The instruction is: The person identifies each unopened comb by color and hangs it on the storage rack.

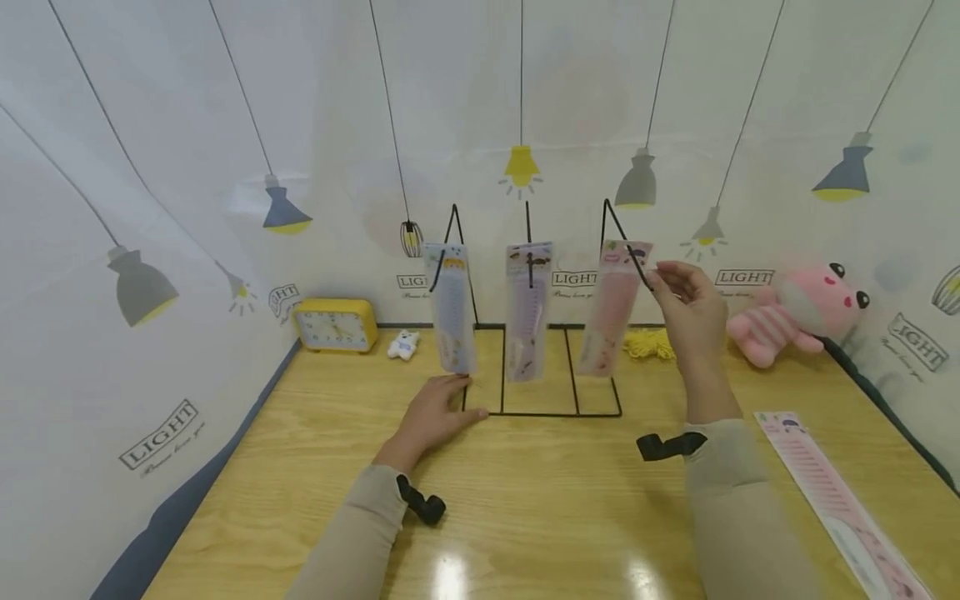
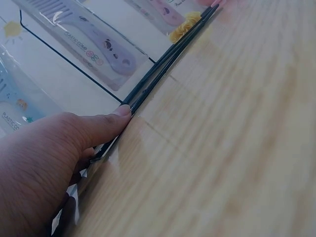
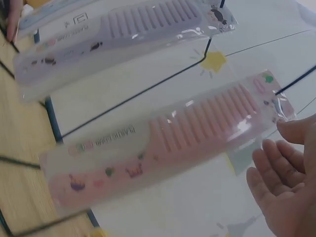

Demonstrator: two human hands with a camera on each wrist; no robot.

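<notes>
A black wire display rack [image 1: 551, 414] stands on the table with three packaged combs hanging from its hooks: a blue comb [image 1: 452, 317], a purple comb [image 1: 527, 317] and a pink comb [image 1: 611, 308]. At the rack's front left corner, my left hand [image 1: 435, 417] holds the base. Its thumb [image 2: 106, 126] lies on the front bar in the left wrist view; the other fingers are partly hidden. My right hand [image 1: 690, 312] is beside the top of the pink package, thumb close to its edge and fingers loosely bent. Whether the thumb touches the package, I cannot tell.
Another packaged pink comb [image 1: 832, 492] lies on the table at the right. Along the back are a yellow clock [image 1: 335, 325], a small white bear figure [image 1: 403, 344], a yellow yarn bundle [image 1: 648, 343] and a pink plush toy [image 1: 795, 312]. A lamp-printed backdrop [image 1: 450, 108] encloses the table.
</notes>
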